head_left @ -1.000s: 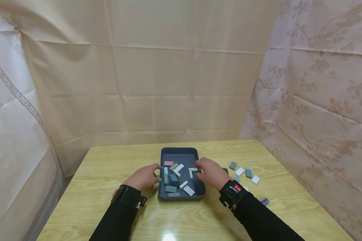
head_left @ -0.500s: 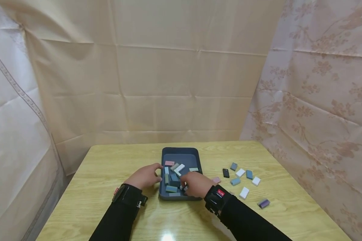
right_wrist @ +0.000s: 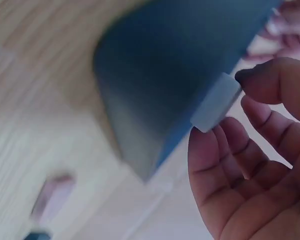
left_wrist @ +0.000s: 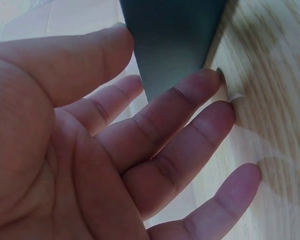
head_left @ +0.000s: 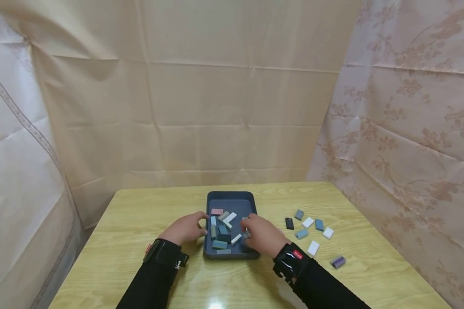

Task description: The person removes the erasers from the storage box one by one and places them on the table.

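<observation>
A dark grey tray [head_left: 232, 204] holds several small rectangular blocks, among them a pink block [head_left: 217, 211], a white block [head_left: 230, 217] and a two-tone blue-green block [head_left: 219, 244]. My left hand [head_left: 183, 228] is at the tray's left side, fingers loosely spread; the left wrist view shows its fingertips near the tray wall and tabletop, with nothing in its grasp. Over the tray's right side, my right hand [head_left: 266, 235] pinches a pale block [right_wrist: 216, 102] between thumb and index fingertip, right at the tray's rim in the right wrist view.
Loose blocks lie on the wooden table [head_left: 147, 201] to the right: a black block [head_left: 289, 223], a blue block [head_left: 319, 225], a white block [head_left: 313, 248] and a purple block [head_left: 338, 262], among others. Cloth curtains [head_left: 201, 107] hang behind and beside the table.
My right hand has moved from the tray's right rim down into its near right part, then back up and right with a pale block pinched. The left hand has stayed in place.
</observation>
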`<action>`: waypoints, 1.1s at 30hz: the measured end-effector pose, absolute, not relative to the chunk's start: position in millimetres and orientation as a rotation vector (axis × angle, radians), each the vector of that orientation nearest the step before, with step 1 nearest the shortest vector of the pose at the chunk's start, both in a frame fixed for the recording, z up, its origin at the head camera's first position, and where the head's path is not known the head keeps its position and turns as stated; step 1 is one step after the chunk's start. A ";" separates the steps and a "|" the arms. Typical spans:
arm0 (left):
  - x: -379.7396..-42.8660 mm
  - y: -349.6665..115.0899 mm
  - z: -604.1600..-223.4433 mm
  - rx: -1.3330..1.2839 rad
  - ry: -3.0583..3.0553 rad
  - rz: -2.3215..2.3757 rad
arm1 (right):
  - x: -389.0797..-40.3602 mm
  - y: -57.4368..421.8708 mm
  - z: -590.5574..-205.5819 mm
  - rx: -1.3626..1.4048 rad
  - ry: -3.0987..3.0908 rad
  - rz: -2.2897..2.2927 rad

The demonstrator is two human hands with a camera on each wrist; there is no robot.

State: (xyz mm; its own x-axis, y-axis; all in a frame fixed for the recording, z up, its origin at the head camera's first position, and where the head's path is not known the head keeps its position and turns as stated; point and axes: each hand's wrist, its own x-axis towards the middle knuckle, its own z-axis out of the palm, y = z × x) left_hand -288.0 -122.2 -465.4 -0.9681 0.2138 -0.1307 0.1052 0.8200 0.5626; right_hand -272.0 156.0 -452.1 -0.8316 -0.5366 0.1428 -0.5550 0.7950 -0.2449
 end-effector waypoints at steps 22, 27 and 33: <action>-286.6 -122.3 -468.0 0.251 2.827 0.854 | -267.5 417.7 -466.5 0.226 -3.018 0.380; -285.4 -122.4 -467.0 0.242 2.814 0.871 | -261.4 432.8 -484.8 0.131 -3.132 0.427; -284.4 -123.1 -466.3 0.246 2.810 0.884 | -261.2 425.8 -487.4 0.139 -3.122 0.364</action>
State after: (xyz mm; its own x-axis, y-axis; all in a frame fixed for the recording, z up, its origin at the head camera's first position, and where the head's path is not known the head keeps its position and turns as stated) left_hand -284.4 -123.1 -466.3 -0.9691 0.2120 -0.1263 0.1015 0.8088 0.5792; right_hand -261.2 425.8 -487.4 -0.9961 -0.0884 0.0055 -0.0873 0.9693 -0.2301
